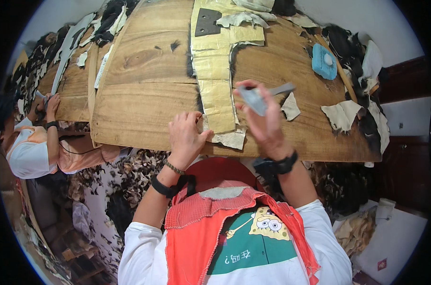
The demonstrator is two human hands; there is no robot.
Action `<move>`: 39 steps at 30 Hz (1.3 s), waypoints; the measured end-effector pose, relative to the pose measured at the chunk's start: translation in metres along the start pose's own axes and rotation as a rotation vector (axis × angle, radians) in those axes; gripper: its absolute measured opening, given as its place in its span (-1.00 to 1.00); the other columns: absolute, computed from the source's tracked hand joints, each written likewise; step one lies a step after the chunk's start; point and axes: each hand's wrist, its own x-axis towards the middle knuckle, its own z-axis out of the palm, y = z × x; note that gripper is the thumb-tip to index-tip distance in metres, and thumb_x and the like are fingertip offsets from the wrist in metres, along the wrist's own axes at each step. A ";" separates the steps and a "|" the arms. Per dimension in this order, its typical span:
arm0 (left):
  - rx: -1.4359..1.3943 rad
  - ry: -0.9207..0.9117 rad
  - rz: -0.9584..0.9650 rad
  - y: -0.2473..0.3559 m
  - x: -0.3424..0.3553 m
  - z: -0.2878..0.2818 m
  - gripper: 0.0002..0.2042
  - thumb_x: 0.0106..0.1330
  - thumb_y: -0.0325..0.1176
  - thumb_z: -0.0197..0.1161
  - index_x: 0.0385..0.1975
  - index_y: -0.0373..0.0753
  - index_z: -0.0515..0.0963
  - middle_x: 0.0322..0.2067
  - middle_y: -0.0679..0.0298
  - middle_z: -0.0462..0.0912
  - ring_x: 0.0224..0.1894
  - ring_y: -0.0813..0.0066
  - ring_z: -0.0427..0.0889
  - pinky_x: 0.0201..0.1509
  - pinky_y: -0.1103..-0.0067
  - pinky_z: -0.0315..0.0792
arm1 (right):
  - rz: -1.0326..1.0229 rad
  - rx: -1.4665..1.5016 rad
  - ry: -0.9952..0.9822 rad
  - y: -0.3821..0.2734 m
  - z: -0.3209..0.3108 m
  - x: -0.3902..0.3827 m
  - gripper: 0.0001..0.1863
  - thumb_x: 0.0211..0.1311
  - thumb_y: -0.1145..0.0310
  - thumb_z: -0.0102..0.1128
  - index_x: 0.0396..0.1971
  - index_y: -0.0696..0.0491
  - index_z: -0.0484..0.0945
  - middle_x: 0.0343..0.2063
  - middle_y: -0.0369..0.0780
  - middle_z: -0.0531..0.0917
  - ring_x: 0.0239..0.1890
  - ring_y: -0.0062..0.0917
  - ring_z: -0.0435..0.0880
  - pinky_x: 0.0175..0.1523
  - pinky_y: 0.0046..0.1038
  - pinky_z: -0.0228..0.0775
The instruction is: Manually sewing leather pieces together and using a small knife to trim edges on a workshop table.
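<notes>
My left hand (188, 135) rests at the near left corner of a long yellow paper-covered strip (216, 95), fingertips pinching a pale hide scrap (232, 137) that lies under the strip's near end. Dark fur shows along the strip's edges. Raised to the right of that end, my right hand (268, 121) holds a grey metal knife (254, 100), somewhat smeared by motion; a flat grey part (283, 89) of it juts out to the right. A small cream hide scrap (290, 106) lies on the board beside this hand.
The wooden board (144, 109) ends just before my body. On it are a dark plate (208, 22) with holes, a blue sponge-like block (324, 61), a larger hide scrap (342, 115) and a wooden stick (336, 69). At left, a co-worker's hand (52, 105) works at another board.
</notes>
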 end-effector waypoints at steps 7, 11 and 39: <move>-0.128 -0.089 -0.012 -0.017 0.008 0.006 -0.79 0.13 -0.29 0.41 -0.27 -0.16 0.61 -0.33 0.23 0.60 -0.15 0.19 0.54 -0.08 0.31 0.29 | -0.206 -0.930 0.020 0.087 0.011 -0.018 -0.67 0.38 0.28 -0.04 -0.03 0.14 0.56 -0.32 -0.05 0.67 -0.20 -0.31 0.69 -0.05 -0.34 0.47; -0.164 -0.025 0.025 -0.024 0.017 0.010 -0.87 0.18 -0.31 0.35 -0.35 -0.17 0.61 -0.36 0.22 0.60 -0.18 0.18 0.55 -0.09 0.30 0.29 | -0.287 -1.117 -0.026 0.088 0.016 -0.023 -0.68 0.36 0.29 -0.02 -0.06 0.14 0.57 -0.27 0.05 0.67 -0.17 -0.06 0.68 -0.03 -0.22 0.48; -0.456 -0.191 0.128 0.002 -0.039 -0.071 -0.47 0.18 -0.44 0.43 0.18 -0.31 0.46 -0.44 0.19 0.52 -0.39 0.33 0.51 -0.26 0.43 0.43 | -0.431 -0.879 -0.109 0.045 0.000 -0.091 -0.79 0.29 0.39 0.15 -0.52 0.16 0.50 -0.47 -0.14 0.58 -0.44 -0.38 0.55 -0.33 -0.35 0.34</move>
